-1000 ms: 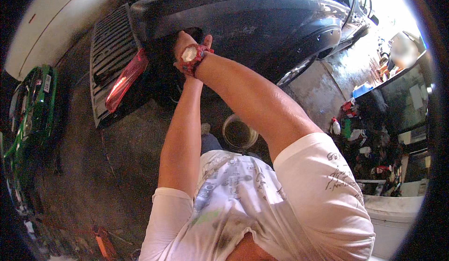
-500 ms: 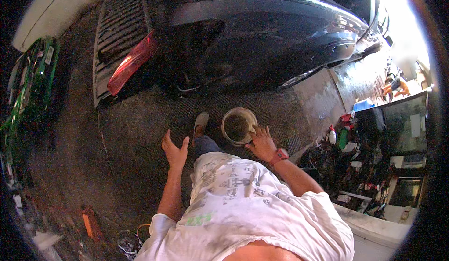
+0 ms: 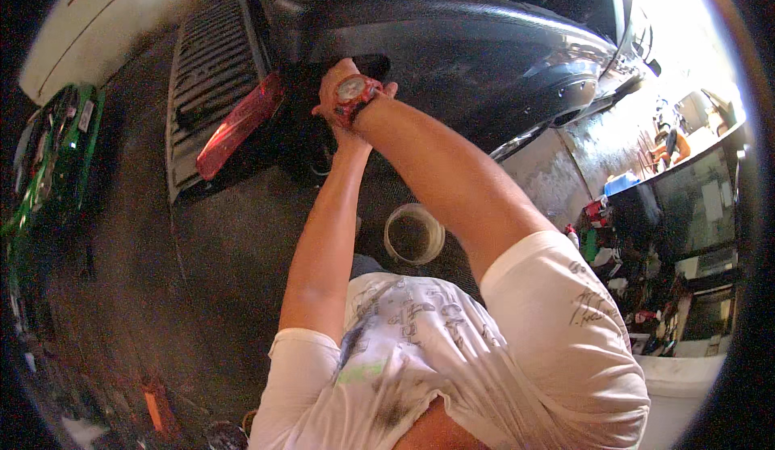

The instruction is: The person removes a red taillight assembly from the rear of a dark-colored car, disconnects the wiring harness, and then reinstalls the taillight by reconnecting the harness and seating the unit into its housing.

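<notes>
Both my arms reach forward to the rear corner of a dark car (image 3: pixel 468 66), at a dark recess in its bodywork (image 3: pixel 375 66). My right hand (image 3: pixel 335 77), with a red-strapped watch (image 3: pixel 352 90) on the wrist, lies over my left hand (image 3: pixel 345 132) at the recess edge. The hands overlap and most fingers are hidden, so I cannot tell what either one grips. A red tail light (image 3: pixel 236 129) sits just left of them. Below the hands, a round pale bucket (image 3: pixel 414 234) stands on the floor by my legs.
A ribbed dark panel (image 3: pixel 211 62) stands left of the tail light. Farther left is a green car part (image 3: pixel 69 155). An orange object (image 3: pixel 159 408) lies at lower left. On the right, cluttered shelves (image 3: pixel 617 244) hold bottles and tools.
Both hands have moved up and forward to the car's corner, crossing at the wrists. My right hand has left the bucket rim, and the bucket stands in about the same place.
</notes>
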A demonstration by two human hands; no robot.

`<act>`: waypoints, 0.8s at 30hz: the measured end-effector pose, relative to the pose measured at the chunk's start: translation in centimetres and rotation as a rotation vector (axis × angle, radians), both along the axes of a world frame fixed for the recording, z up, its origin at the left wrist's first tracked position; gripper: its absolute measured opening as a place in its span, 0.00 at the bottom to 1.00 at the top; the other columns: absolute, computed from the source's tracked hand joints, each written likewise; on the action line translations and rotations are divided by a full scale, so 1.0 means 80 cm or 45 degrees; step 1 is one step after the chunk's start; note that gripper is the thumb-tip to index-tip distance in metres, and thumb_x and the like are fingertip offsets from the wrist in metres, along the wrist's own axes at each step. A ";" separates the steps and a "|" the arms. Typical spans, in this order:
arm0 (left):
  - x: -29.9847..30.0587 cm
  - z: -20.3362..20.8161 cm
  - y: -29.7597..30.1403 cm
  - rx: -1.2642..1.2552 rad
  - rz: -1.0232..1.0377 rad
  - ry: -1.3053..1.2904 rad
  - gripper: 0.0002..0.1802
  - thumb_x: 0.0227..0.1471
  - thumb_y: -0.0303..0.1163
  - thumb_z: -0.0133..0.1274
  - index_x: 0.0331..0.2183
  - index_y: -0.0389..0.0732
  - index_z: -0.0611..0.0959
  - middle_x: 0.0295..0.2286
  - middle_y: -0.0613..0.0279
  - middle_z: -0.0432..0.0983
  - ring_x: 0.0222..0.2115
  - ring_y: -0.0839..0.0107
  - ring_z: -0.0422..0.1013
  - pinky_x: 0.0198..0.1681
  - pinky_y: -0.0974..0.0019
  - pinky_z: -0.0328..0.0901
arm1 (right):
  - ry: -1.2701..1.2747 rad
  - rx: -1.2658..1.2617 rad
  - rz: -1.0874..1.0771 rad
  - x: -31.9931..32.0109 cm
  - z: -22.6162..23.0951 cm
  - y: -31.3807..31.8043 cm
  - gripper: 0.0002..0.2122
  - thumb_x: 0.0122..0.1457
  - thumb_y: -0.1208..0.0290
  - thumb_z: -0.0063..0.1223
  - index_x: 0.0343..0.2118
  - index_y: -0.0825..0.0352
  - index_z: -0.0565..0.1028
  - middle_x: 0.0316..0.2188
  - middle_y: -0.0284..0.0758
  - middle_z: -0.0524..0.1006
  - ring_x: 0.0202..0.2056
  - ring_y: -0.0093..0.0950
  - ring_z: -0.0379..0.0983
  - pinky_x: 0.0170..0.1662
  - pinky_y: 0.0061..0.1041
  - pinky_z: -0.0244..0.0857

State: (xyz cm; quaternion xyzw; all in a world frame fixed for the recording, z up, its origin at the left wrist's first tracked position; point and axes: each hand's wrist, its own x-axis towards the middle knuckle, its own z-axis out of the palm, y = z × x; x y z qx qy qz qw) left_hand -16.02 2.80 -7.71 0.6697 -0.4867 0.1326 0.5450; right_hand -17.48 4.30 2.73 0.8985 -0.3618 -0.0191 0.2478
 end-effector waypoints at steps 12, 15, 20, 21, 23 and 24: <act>0.022 -0.001 -0.029 0.243 -0.165 0.162 0.49 0.52 0.70 0.56 0.60 0.38 0.71 0.54 0.43 0.71 0.60 0.42 0.62 0.65 0.43 0.56 | -0.172 -0.008 -0.200 0.014 -0.082 -0.057 0.35 0.62 0.34 0.48 0.61 0.60 0.70 0.65 0.39 0.61 0.68 0.41 0.54 0.69 0.52 0.49; 0.019 0.010 -0.025 0.255 -0.157 0.165 0.49 0.53 0.69 0.56 0.59 0.38 0.71 0.54 0.43 0.71 0.60 0.43 0.62 0.65 0.43 0.56 | -0.175 -0.042 -0.197 0.010 -0.087 -0.058 0.37 0.62 0.33 0.47 0.63 0.59 0.67 0.68 0.39 0.58 0.70 0.41 0.51 0.70 0.53 0.47; 0.004 0.021 -0.014 0.230 -0.099 0.104 0.48 0.53 0.68 0.55 0.59 0.38 0.71 0.54 0.43 0.70 0.59 0.43 0.62 0.64 0.43 0.56 | -0.175 -0.189 -0.143 0.004 -0.098 -0.067 0.39 0.62 0.32 0.46 0.68 0.58 0.63 0.72 0.38 0.52 0.73 0.40 0.46 0.72 0.56 0.44; -0.001 0.021 -0.013 0.228 -0.092 0.095 0.47 0.53 0.68 0.55 0.59 0.38 0.71 0.53 0.43 0.70 0.59 0.43 0.62 0.63 0.43 0.56 | -0.163 -0.250 -0.150 -0.001 -0.100 -0.068 0.40 0.62 0.32 0.46 0.69 0.57 0.62 0.73 0.37 0.51 0.74 0.40 0.45 0.72 0.57 0.43; -0.012 0.027 -0.016 0.240 -0.096 0.080 0.47 0.53 0.68 0.55 0.58 0.38 0.71 0.53 0.43 0.70 0.58 0.43 0.62 0.63 0.43 0.56 | -0.143 -0.400 -0.197 -0.019 -0.093 -0.072 0.41 0.62 0.32 0.45 0.71 0.56 0.61 0.75 0.37 0.49 0.75 0.40 0.43 0.72 0.58 0.42; -0.017 0.031 -0.021 0.257 -0.098 0.069 0.47 0.53 0.68 0.55 0.58 0.38 0.71 0.53 0.43 0.70 0.58 0.43 0.63 0.63 0.43 0.56 | -0.140 -0.525 -0.251 -0.028 -0.089 -0.068 0.42 0.62 0.31 0.45 0.72 0.56 0.60 0.76 0.37 0.48 0.75 0.40 0.42 0.73 0.58 0.41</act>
